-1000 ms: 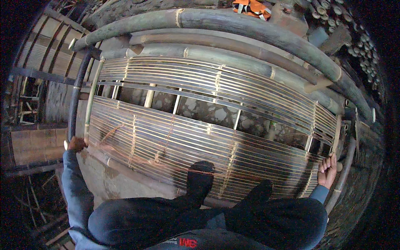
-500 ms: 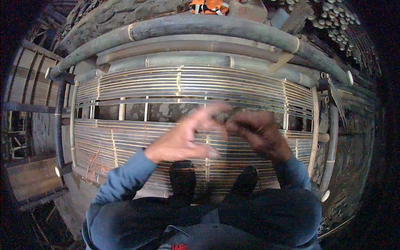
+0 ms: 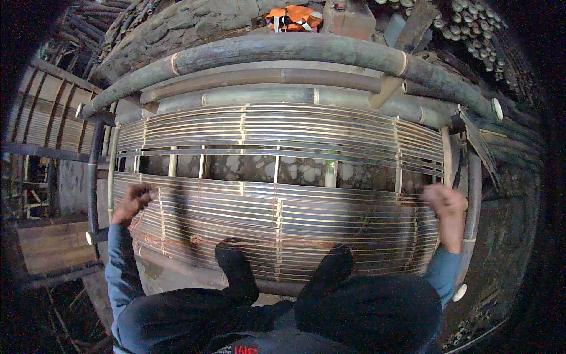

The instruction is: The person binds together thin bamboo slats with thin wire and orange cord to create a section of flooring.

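Observation:
A slatted bamboo bench (image 3: 318,133) spreads before me, its thin pale strips running left to right. My left hand (image 3: 135,202) is over the left end of the nearer slats, fingers curled together. Over the right end, beside the frame's end post, my right hand (image 3: 446,203) is blurred, its fingers also bent inward. Whatever either hand grips is too small or smeared to make out. Reddish-brown twine (image 3: 197,240) lies over the near slats, with loose strands by the left edge. Between the two slat groups, a gap shows pale crosspieces (image 3: 277,166).
Thick bamboo poles (image 3: 247,54) form the bench's far rail. My feet (image 3: 236,259) rest at the near slats. Another slatted bamboo piece (image 3: 50,112) stands at left. An orange cloth item (image 3: 293,19) and stacked bamboo poles (image 3: 471,23) are at the back.
My hands have moved from close together over the middle to wide apart, the left to the left end and the right to the right end. The view has shifted slightly.

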Demonstrator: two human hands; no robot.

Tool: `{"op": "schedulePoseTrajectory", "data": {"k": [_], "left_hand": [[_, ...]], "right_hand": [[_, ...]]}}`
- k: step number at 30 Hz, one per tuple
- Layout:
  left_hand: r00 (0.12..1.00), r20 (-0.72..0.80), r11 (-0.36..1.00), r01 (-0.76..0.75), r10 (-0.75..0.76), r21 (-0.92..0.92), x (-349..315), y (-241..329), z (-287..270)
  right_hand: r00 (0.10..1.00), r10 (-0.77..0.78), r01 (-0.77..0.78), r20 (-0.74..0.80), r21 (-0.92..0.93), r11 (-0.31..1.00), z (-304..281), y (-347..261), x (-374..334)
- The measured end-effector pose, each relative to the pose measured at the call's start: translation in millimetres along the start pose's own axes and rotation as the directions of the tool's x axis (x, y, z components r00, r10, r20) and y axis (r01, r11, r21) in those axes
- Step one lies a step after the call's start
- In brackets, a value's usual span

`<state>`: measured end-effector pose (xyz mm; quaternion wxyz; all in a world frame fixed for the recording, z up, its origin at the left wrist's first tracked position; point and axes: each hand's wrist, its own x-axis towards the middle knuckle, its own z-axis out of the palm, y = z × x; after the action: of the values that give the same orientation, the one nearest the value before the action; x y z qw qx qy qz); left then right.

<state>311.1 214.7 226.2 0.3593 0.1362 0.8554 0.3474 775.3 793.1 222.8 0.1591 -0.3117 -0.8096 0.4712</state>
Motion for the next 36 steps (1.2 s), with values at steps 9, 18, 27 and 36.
{"op": "schedulePoseTrajectory", "data": {"k": [9, 18, 27, 36], "left_hand": [[0.690, 0.450, 0.753, -0.656, 0.567, 0.056, 0, 224, 256], [0.633, 0.635, 0.771, -0.630, 0.442, 0.092, 14, 269, 276], [0.932, -0.035, 0.919, -0.363, 0.362, -0.156, 113, 215, 167], [0.686, -0.618, 0.850, -0.004, 0.385, 0.526, 197, -42, -173]], "right_hand": [[0.775, -0.424, 0.412, 0.468, 0.135, 0.901, 172, -79, 26], [0.858, -0.282, 0.169, 0.428, 0.284, 0.944, 137, -73, 19], [0.977, 0.047, -0.103, 0.209, 0.263, 0.959, 37, 19, -10], [0.953, 0.233, -0.275, 0.196, 0.227, 0.934, -20, 56, -36]]}}
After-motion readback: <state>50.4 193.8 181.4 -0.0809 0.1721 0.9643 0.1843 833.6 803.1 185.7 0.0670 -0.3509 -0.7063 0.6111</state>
